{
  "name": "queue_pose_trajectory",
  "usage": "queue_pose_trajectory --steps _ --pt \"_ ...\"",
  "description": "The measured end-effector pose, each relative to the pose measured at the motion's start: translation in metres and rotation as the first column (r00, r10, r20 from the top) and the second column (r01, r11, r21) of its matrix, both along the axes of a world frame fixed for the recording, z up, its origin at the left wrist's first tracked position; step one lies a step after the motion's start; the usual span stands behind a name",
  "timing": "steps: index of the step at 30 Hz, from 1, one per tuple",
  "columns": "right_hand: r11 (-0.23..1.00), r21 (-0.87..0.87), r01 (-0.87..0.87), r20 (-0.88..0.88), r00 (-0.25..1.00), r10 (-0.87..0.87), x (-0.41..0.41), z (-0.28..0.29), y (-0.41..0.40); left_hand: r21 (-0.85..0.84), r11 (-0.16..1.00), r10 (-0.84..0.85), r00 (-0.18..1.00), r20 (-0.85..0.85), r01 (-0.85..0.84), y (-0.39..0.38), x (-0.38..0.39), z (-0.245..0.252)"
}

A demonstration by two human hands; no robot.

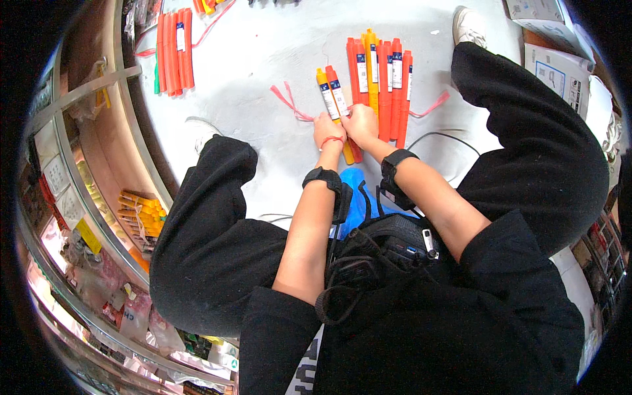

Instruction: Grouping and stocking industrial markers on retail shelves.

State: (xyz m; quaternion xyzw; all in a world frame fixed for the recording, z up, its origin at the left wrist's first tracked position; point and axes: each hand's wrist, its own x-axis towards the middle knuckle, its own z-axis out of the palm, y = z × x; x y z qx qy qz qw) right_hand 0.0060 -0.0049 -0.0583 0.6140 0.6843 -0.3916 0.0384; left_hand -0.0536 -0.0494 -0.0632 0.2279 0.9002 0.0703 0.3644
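My left hand (330, 132), with a red string round its wrist, is closed over a yellow labelled tube (323, 89) and the pink strap beside it. My right hand (361, 124) touches the neighbouring red labelled tube (337, 93) and the strap; its fingertips are partly hidden. These two slim tubes lie side by side on the floor. Just right of them several red tubes (396, 94) and a yellow tube (372, 59) lie in a loose row. The pink plastic strap (291, 104) runs out on the left, and its other end (432, 106) shows at the right.
Red tubes (174, 54) with a green one lie at the upper left on another pink strap. A shelf with a metal frame (143, 163) holds bundled yellow tubes (140, 215). Cardboard boxes (558, 74) stand at the upper right. A blue bag (353, 197) and cables lie between my legs.
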Motion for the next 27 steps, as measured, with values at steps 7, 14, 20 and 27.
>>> queue_pose_trajectory --steps 7,14,20,27 --pt "0.999 -0.024 -0.027 0.005 1.0 0.027 0.001 0.001 0.0 -0.004 0.995 -0.096 0.995 -0.01 0.096 0.002 -0.005 0.002" --pt "1.0 -0.023 0.0 0.018 1.0 0.001 0.002 -0.002 0.005 0.028 0.992 -0.125 0.992 -0.018 0.125 0.005 -0.002 0.001" --pt "0.988 0.065 -0.14 -0.165 0.975 0.149 0.011 0.007 0.006 0.07 0.992 -0.103 0.995 0.011 0.102 -0.001 -0.006 0.001" --pt "0.942 0.334 -0.009 -0.102 0.994 0.046 0.033 0.019 0.029 0.051 0.998 -0.026 0.999 -0.042 0.028 -0.004 0.0 -0.003"
